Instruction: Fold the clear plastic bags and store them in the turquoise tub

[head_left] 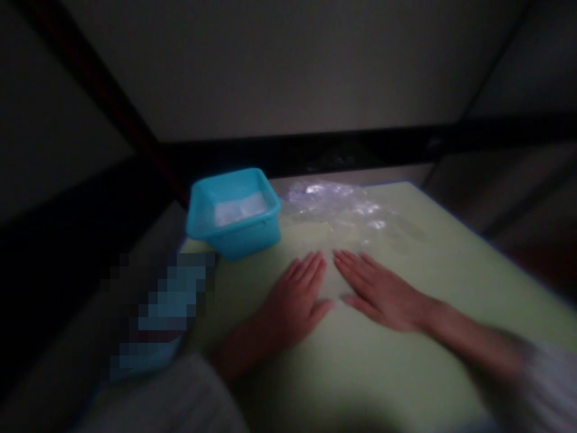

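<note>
My left hand (295,299) lies flat, palm down, on the pale green tabletop (378,373), with its fingers pointing away from me and its thumb out to the right. To its right, my right hand (383,290) also rests flat, fingers stretched toward the left hand. A small gap separates the two sets of fingertips. Just beyond them spreads a crumpled clear plastic sheet or bag (356,207). At the back left stands a turquoise plastic basket (247,236) with folded white material (241,208) inside. Neither hand holds anything visible.
A pixelated bluish object (174,294) lies along the left table edge; its kind cannot be told. Behind the table rises a grey wall (306,72) with a dark band (216,155). The table's right edge has a blue rim (496,249). The scene is dim and blurred.
</note>
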The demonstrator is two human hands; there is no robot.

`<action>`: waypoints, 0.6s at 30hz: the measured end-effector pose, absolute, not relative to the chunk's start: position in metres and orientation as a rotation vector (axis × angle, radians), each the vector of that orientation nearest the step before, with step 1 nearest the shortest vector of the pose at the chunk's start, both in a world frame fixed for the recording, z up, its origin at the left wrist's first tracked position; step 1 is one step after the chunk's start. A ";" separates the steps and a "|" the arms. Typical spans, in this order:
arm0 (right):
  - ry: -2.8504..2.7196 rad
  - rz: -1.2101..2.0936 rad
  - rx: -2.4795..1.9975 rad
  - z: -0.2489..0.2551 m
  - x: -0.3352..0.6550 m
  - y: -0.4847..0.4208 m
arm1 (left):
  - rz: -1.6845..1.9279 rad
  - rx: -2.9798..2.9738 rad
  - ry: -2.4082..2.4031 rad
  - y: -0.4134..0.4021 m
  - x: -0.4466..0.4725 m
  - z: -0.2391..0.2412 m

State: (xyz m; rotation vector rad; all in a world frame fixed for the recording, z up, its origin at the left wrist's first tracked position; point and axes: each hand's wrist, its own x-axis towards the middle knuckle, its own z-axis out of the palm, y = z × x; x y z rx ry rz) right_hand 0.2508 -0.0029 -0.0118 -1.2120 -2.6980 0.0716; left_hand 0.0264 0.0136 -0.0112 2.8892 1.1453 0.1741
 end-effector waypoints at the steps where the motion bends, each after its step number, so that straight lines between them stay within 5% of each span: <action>1: -2.686 0.066 -1.215 -0.012 0.251 -0.003 | 0.170 2.887 1.160 0.013 0.026 -0.010; 18: -2.781 0.265 -0.876 0.012 0.273 0.001 | 0.536 2.838 1.115 0.007 0.008 -0.013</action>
